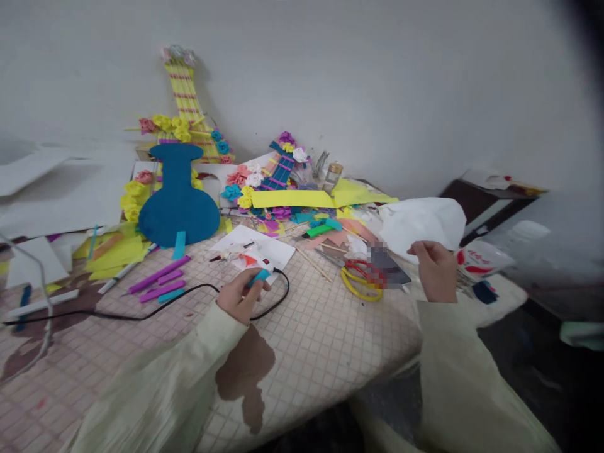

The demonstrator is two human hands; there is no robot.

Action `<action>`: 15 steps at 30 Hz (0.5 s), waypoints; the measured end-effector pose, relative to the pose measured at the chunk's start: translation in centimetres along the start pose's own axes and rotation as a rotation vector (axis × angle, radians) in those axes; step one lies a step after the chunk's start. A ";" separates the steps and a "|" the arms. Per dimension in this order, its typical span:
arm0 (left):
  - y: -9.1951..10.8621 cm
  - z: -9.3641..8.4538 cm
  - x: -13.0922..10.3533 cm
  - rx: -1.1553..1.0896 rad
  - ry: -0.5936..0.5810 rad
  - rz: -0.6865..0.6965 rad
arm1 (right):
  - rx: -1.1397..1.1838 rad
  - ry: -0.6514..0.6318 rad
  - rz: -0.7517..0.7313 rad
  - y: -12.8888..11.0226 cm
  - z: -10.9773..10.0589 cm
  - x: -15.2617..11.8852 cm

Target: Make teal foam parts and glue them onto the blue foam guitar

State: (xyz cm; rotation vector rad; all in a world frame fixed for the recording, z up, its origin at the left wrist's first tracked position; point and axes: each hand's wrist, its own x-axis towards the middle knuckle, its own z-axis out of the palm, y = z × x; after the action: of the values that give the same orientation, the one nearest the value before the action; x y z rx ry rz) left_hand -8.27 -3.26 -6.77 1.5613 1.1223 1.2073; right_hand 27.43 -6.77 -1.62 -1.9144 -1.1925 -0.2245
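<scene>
My left hand (242, 296) is closed on a small teal piece (257, 277), perhaps folded or rolled paper. Just beyond those fingers, a white and orange glue gun (255, 258) with a red switch lies on a white sheet (278, 248). A black cord (285, 289) loops from it, past my left hand. On the right, my right hand (436, 272) is raised with its fingers pinched together; whatever they may hold is too small to make out. Behind it sits a crumpled white plastic bag (425, 221). Yellow-handled scissors (362, 286) lie between the hands, beside a dark phone-like slab (395, 267).
A blue vase-shaped cutout (179, 207) stands against decorated paper flower crafts (186, 94). Purple sticks (160, 275) lie at left, near yellow paper scraps (117, 251). A long yellow strip (292, 199) crosses the back. A plastic bottle (500, 251) lies at right.
</scene>
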 end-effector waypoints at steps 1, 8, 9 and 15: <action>0.0 0.0 0.1 -0.055 -0.002 -0.023 | 0.020 0.005 0.002 -0.5 -0.2 -0.2; 0.0 0.0 0.5 -0.225 0.024 -0.110 | 0.019 -0.306 -0.114 -3.2 2.7 -2.3; 0.0 0.0 0.6 -0.253 0.022 -0.113 | 0.002 -0.352 -0.138 -3.0 3.4 -2.5; 0.1 0.0 0.7 -0.374 0.019 -0.091 | -0.046 -0.528 -0.224 -0.2 5.1 -3.5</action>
State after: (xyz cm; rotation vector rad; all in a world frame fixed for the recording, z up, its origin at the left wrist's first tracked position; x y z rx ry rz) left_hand -8.18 -2.59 -6.47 1.2058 0.9065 1.2877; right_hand 24.08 -5.23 -6.60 -1.9391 -1.7641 0.1513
